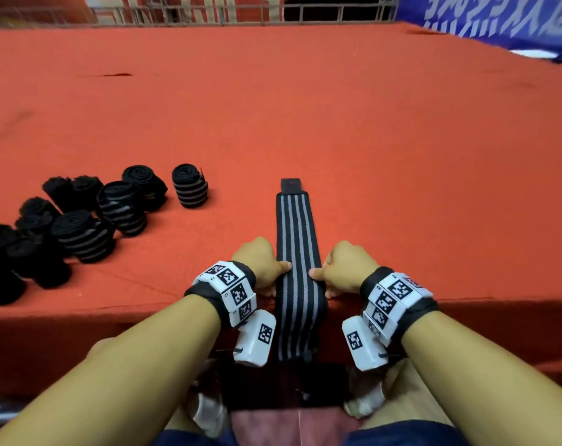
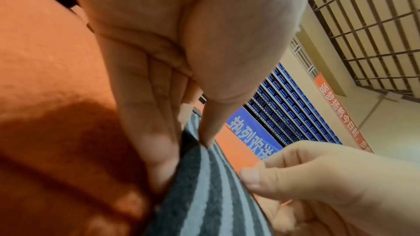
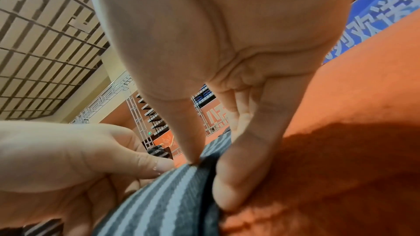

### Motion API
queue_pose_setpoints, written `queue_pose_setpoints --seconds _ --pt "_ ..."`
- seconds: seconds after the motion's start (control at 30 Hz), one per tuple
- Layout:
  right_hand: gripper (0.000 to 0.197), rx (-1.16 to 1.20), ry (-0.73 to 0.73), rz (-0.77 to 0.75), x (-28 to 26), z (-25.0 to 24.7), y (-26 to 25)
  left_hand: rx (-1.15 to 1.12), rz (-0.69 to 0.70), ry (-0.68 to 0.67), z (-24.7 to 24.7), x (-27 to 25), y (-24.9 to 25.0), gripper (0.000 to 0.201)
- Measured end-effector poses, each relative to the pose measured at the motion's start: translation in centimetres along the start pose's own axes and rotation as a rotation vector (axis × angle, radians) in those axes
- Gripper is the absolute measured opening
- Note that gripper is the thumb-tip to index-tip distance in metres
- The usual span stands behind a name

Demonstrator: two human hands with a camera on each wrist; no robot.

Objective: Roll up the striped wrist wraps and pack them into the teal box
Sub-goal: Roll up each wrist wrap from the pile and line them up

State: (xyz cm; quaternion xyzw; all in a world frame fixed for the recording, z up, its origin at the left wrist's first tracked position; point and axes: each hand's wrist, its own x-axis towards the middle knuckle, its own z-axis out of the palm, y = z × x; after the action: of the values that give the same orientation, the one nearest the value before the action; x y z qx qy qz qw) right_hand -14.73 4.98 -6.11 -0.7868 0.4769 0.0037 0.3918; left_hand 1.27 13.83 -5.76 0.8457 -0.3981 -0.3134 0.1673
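A black wrist wrap with grey stripes (image 1: 297, 252) lies stretched away from me on the orange table (image 1: 369, 156), its near end hanging over the front edge. My left hand (image 1: 267, 268) pinches the wrap's left edge between thumb and fingers. My right hand (image 1: 340, 268) pinches its right edge the same way. The left wrist view shows the thumb on top of the striped wrap (image 2: 204, 195) and fingers (image 2: 156, 159) beneath. In the right wrist view the wrap (image 3: 170, 195) is held likewise. No teal box is in view.
Several rolled black wraps (image 1: 90, 217) stand in a cluster on the table's left side, one roll (image 1: 189, 185) a little apart. A blue banner (image 1: 504, 17) borders the far right edge. A metal railing (image 1: 209, 11) runs behind the table.
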Motion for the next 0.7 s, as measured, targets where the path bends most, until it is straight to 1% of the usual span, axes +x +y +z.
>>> queue_pose_setpoints --seconds 0.07,0.2,0.3,0.37,0.4,0.47,0.53,0.6,0.63,0.7 --pt "0.034 0.016 0.002 -0.017 -0.4 0.0 0.3 -0.022 -0.004 0.01 0.0 -0.2 0.0 0.039" --pt "0.033 0.142 -0.041 -0.046 -0.6 0.2 0.7 -0.09 -0.013 -0.014 0.3 0.2 -0.5 0.045" --pt "0.024 0.189 -0.09 -0.107 -1.2 0.2 0.5 -0.212 0.022 -0.021 0.5 0.3 -0.7 0.042" --pt "0.034 0.223 -0.095 -0.135 -1.4 0.2 0.4 -0.331 0.068 -0.007 0.5 0.0 -0.4 0.041" --pt "0.037 0.258 -0.075 -0.145 -1.3 0.2 0.5 -0.384 0.093 0.009 0.4 -0.1 -0.3 0.041" --pt "0.034 0.411 -0.006 -0.166 -0.9 0.2 0.4 -0.481 0.137 0.015 0.4 -0.4 -0.3 0.038" --pt "0.029 0.558 0.074 -0.187 -0.6 0.1 0.0 -0.548 0.17 -0.047 0.3 -0.8 -0.5 0.035" --pt "0.027 0.638 0.14 -0.225 -0.3 0.1 -0.5 -0.532 0.215 -0.119 0.2 -1.4 -0.9 0.023" --pt "0.028 0.666 0.166 -0.238 -0.2 0.0 -0.7 -0.515 0.234 -0.132 0.3 -1.4 -1.1 0.019" --pt "0.03 0.692 0.193 -0.261 -0.3 -0.2 -1.1 -0.529 0.263 -0.102 0.3 -1.5 -1.3 0.018"
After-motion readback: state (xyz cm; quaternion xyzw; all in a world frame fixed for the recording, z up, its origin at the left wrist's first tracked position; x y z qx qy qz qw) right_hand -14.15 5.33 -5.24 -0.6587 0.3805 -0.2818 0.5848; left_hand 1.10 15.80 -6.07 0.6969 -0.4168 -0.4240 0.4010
